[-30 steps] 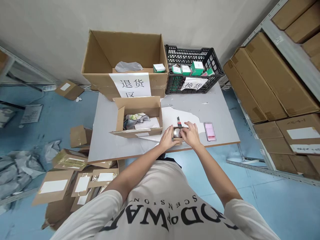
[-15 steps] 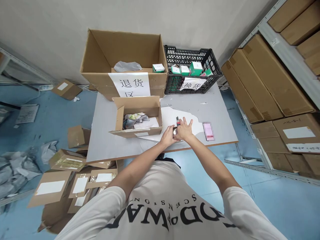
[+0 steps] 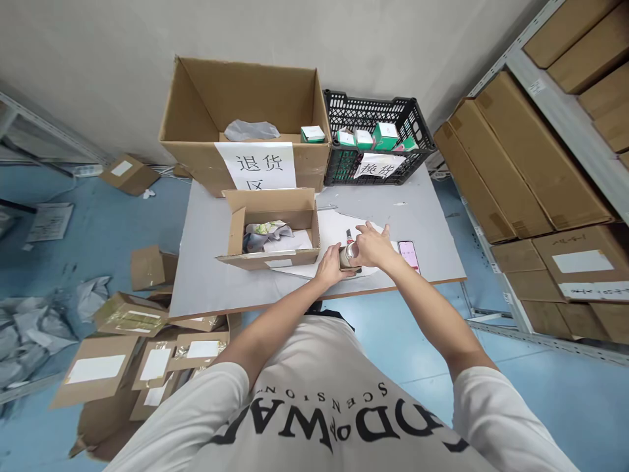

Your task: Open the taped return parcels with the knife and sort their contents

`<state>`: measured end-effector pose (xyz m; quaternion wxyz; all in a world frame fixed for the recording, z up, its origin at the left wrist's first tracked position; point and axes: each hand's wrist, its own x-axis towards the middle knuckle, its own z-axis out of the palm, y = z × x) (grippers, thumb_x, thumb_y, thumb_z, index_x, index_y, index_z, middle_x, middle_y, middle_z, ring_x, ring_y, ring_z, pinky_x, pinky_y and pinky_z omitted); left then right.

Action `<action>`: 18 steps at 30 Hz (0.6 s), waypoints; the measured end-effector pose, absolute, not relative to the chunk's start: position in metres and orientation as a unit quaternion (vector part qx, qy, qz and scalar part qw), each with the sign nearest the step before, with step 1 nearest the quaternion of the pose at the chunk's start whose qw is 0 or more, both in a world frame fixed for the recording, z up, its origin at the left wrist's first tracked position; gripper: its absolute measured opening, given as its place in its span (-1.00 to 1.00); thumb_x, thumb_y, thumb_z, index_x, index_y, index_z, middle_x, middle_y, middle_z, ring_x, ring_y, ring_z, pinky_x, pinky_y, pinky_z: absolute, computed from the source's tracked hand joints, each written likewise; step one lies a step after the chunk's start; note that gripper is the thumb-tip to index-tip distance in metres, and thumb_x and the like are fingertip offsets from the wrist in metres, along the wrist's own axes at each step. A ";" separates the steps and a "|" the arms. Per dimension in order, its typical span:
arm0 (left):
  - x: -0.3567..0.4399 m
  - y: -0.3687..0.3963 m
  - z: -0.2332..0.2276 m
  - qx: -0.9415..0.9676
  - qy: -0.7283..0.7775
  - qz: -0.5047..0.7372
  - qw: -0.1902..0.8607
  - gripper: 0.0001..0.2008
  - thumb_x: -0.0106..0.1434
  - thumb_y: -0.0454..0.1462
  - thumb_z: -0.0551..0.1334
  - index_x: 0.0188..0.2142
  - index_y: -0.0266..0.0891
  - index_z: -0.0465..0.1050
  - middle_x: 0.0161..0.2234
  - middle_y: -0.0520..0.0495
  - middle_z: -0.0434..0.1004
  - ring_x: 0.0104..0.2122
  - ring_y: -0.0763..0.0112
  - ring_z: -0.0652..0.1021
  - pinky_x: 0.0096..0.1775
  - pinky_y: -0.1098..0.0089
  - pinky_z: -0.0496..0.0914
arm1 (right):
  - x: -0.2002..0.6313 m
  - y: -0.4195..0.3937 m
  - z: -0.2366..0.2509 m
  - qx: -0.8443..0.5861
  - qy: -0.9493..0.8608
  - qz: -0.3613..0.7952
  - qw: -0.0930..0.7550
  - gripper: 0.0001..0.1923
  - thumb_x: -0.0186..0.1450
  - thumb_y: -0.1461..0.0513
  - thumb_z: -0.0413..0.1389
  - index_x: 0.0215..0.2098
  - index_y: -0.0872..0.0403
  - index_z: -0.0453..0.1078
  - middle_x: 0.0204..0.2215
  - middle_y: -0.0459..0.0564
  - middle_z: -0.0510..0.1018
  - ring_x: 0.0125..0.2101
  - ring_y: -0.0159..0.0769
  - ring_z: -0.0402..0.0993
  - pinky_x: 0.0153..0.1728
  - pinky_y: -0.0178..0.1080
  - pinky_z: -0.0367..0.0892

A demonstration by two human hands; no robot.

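My left hand (image 3: pixel 330 265) is closed around the side of a small open box (image 3: pixel 344 269) above the front of the table. Only part of that box shows between my hands. A pale cylindrical can (image 3: pixel 349 253) with a shiny silver end tilts partway out of the box, and my right hand (image 3: pixel 372 246) grips it with bent fingers. Just behind the can lies a utility knife (image 3: pixel 349 235) with a red and dark handle, partly covered. To the left stands an open carton (image 3: pixel 268 261) holding crumpled wrapping and white paper.
A large carton (image 3: pixel 196 154) with a paper sign and a black plastic crate (image 3: pixel 344 170) of green-white boxes stand at the back. A phone (image 3: pixel 409 254) lies to the right on the table (image 3: pixel 211 282). Cartons (image 3: pixel 157 364) crowd the floor at left; shelving (image 3: pixel 540 216) holds boxes at right.
My right hand has moved slightly up and right, drawing the can partly out of the small box. My left hand stays nearly in place.
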<state>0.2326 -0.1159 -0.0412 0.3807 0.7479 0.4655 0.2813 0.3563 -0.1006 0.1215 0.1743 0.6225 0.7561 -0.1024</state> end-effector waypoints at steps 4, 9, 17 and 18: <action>0.230 -0.121 -0.040 0.751 0.469 0.283 0.370 0.14 -0.25 -0.06 0.48 0.23 -0.32 -0.05 0.14 -0.35 0.17 0.15 -0.03 0.27 0.12 0.08 0.23 | 0.356 -0.099 0.152 0.617 0.761 -0.097 0.174 -0.60 -0.02 0.06 0.19 -0.27 0.13 0.51 0.03 0.22 0.35 0.06 0.16 0.16 0.03 0.38 -0.12; 0.230 -0.123 -0.032 0.755 0.480 0.279 0.348 0.20 -0.25 -0.02 0.46 0.26 -0.36 -0.14 0.25 -0.42 0.01 0.25 -0.08 0.07 0.19 0.04 0.09 | 0.358 -0.098 0.195 0.626 0.755 -0.098 0.170 -0.60 0.00 0.04 0.18 -0.30 0.15 0.49 -0.04 0.21 0.39 -0.12 0.01 0.37 0.04 0.29 -0.04; 0.227 -0.143 0.014 0.753 0.465 0.336 0.322 0.17 -0.09 0.02 0.40 0.30 -0.26 -0.31 0.31 -0.40 -0.21 0.29 -0.08 -0.12 0.20 -0.13 -0.06 | 0.371 -0.091 0.244 0.613 0.777 -0.061 0.130 -0.73 0.00 0.05 0.18 -0.49 0.10 0.43 -0.35 0.09 0.50 -0.27 -0.07 0.43 -0.16 -0.06 0.23; 0.226 -0.143 0.025 0.752 0.456 0.357 0.316 0.18 -0.10 0.02 0.40 0.30 -0.27 -0.32 0.32 -0.41 -0.24 0.30 -0.09 -0.13 0.20 -0.13 -0.07 | 0.371 -0.090 0.250 0.608 0.783 -0.055 0.121 -0.72 -0.01 0.04 0.19 -0.51 0.10 0.42 -0.39 0.08 0.50 -0.29 -0.09 0.43 -0.21 -0.11 0.24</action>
